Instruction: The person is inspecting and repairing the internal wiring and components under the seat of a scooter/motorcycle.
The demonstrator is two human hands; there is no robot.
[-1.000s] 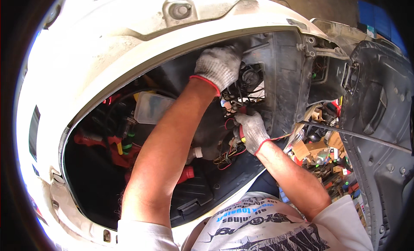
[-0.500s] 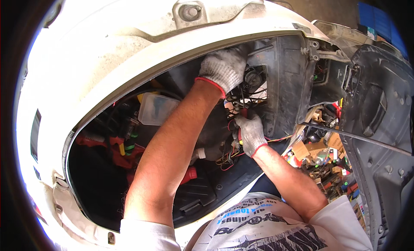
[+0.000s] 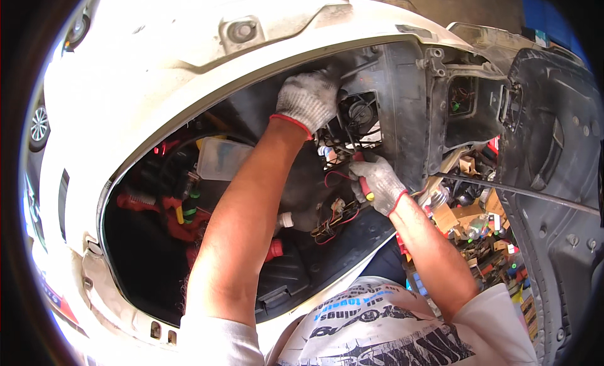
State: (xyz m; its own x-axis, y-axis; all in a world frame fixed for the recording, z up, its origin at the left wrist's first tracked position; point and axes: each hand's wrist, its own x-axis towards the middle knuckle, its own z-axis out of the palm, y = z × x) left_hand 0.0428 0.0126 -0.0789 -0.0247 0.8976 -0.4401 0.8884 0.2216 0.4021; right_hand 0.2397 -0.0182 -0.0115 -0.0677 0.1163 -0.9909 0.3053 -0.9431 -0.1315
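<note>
My right hand (image 3: 380,181), in a white knit glove with a red cuff, is closed round a screwdriver (image 3: 365,186) with a red and yellow handle. The thin shaft points away from me, toward a square opening (image 3: 376,131) in a dark panel. Inside that opening sits a round black part (image 3: 361,112). My left hand (image 3: 308,100), gloved the same way, reaches to the panel left of the opening; its fingers are hidden against the dark surface. A loose bundle of thin coloured wires (image 3: 327,229) lies below the opening, left of my right hand.
A white car body edge (image 3: 189,95) curves round the compartment. Inside lie a clear plastic box (image 3: 221,158), red tools (image 3: 179,218) and a white-capped bottle (image 3: 285,219). A dark panel (image 3: 547,196) with a thin rod (image 3: 522,191) stands at right, beside a heap of cartons (image 3: 469,218).
The view has shifted slightly. My right hand has moved a little right and turned, so more of the screwdriver handle shows. My left hand keeps its place on the panel.
</note>
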